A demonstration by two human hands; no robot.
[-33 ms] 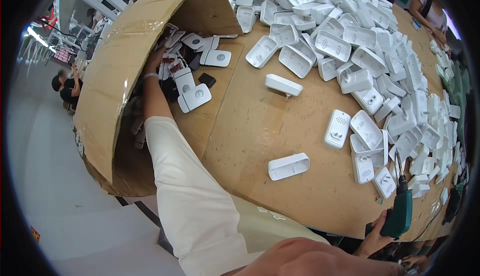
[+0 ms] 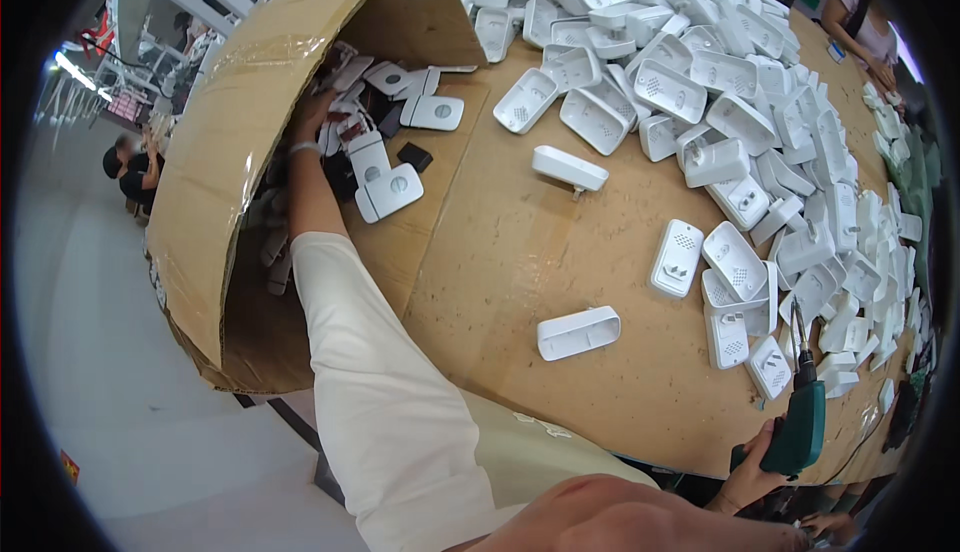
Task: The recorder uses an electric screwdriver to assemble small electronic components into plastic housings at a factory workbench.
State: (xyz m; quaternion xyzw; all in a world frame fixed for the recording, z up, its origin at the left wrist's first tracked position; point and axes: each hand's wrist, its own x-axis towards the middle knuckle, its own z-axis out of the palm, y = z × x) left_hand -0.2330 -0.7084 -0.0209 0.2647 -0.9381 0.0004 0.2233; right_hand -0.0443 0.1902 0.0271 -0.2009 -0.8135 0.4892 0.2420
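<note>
A brown surface [image 2: 520, 252] fills the scene, its far and right parts heaped with white plastic housings [image 2: 720, 82]. At the far left a large cardboard box [image 2: 240, 142] lies on its side, spilling white parts [image 2: 390, 192] and a small black piece [image 2: 414, 156]. Two housings lie apart nearer: one [image 2: 578, 332] and another [image 2: 569, 168]. The left hand [image 2: 312, 117] reaches arm outstretched into the box among the parts; its grip cannot be told. The right hand [image 2: 752, 457], near right, is closed around a green electric screwdriver [image 2: 800, 422] held upright.

Left arm [image 2: 330, 252] outstretched (fingers hidden), right hand [image 2: 752, 457] gripping
</note>
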